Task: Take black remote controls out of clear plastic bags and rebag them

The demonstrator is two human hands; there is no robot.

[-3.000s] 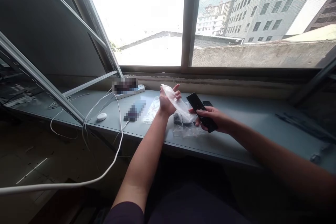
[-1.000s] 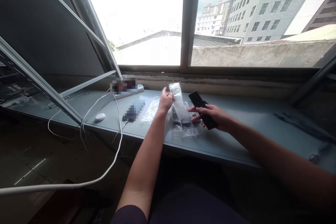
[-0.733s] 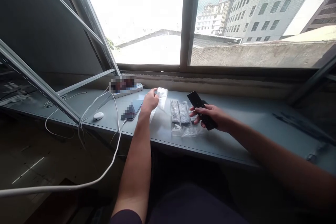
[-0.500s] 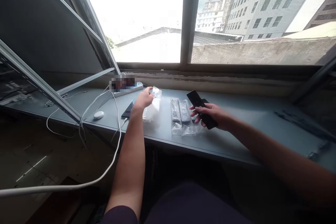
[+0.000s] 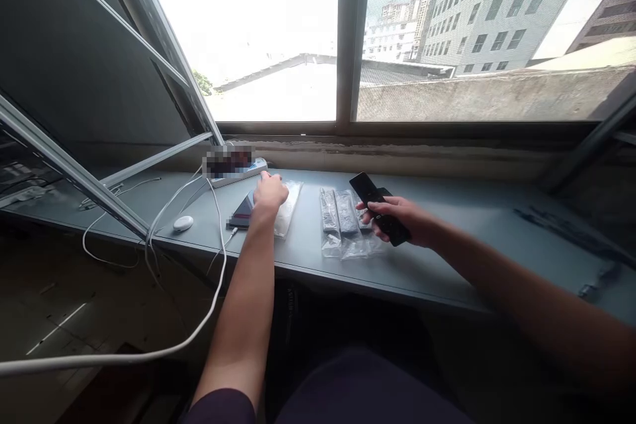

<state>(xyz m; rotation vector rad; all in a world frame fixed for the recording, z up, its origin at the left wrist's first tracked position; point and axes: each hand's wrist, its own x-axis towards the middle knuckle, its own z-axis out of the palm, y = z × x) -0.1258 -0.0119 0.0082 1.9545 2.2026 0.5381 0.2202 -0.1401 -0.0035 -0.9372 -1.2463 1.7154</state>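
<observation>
My right hand (image 5: 397,217) grips a black remote control (image 5: 378,207) just above the grey ledge (image 5: 472,238). My left hand (image 5: 269,191) rests knuckles-up on an empty clear plastic bag (image 5: 289,206) lying flat on the ledge; its fingers are curled down onto the bag. Between the hands lie clear bags with dark remotes in them (image 5: 340,218), side by side.
A phone (image 5: 242,212) on a white cable lies left of the bag, beside a white power strip (image 5: 233,169) and a small white round device (image 5: 183,223). White cables (image 5: 163,225) trail off the ledge's front edge. Metal frame bars (image 5: 74,165) slant at left. Window behind.
My left hand carried the empty clear bag from beside the remote leftward and down, laying it flat on the ledge near the phone. My right hand kept hold of the black remote.
</observation>
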